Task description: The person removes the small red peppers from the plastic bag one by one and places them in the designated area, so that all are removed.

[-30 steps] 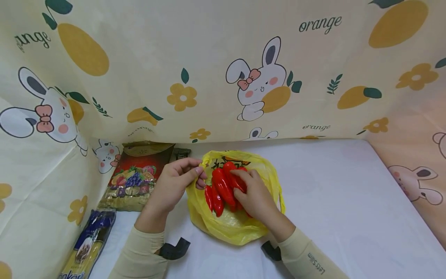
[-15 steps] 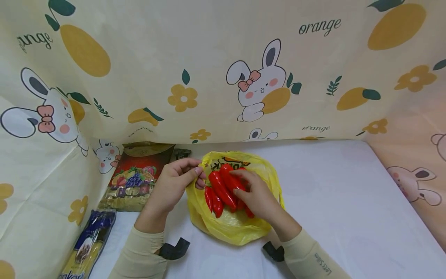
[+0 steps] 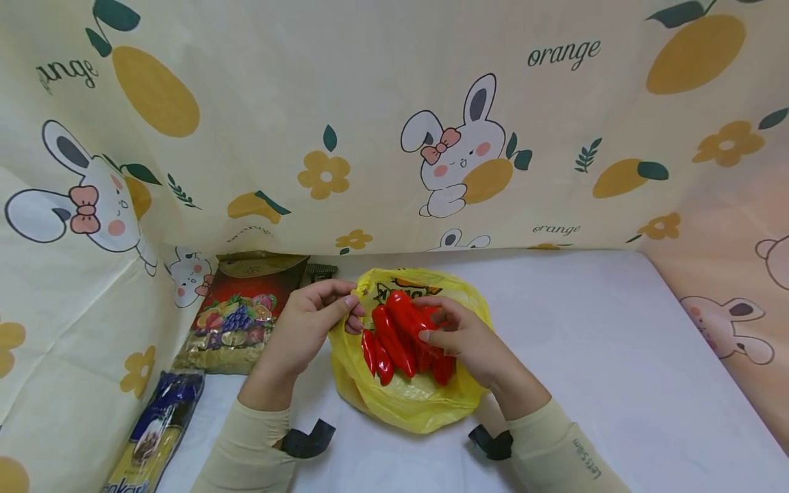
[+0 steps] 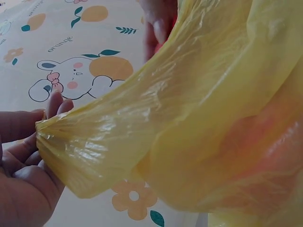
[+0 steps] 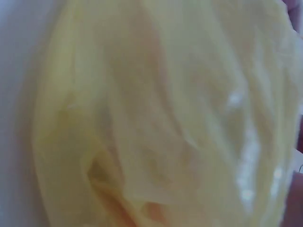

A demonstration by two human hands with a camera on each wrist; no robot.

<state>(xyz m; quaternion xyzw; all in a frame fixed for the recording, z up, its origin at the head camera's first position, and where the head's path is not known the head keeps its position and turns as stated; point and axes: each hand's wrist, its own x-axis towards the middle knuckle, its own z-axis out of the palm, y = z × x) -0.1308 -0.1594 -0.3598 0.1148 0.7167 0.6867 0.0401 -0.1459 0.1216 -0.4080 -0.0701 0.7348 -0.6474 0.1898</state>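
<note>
A yellow plastic bag (image 3: 409, 407) stands with its mouth spread on the white table, several glossy red peppers (image 3: 394, 342) inside. My left hand (image 3: 314, 322) pinches the bag's rim at its left side; the left wrist view shows the film of the bag (image 4: 156, 142) gathered between thumb and fingers. Over the bag's mouth, my right hand (image 3: 465, 339) holds one red pepper (image 3: 408, 313) between thumb and fingers, above the others. In the right wrist view, the bag's blurred side (image 5: 156, 118) covers most of the picture and hides what that hand holds.
Left of the bag lies a red and gold packet (image 3: 237, 322) with fruit printed on it. Nearer me is a blue and yellow packet (image 3: 154, 431). A small dark item (image 3: 322, 272) sits behind my left hand. A printed cloth (image 3: 370, 137) hangs behind the table.
My right hand has drawn back slightly to the right and lifted the red pepper above the others. The remaining peppers have shifted a little. My left hand keeps its pinch on the rim.
</note>
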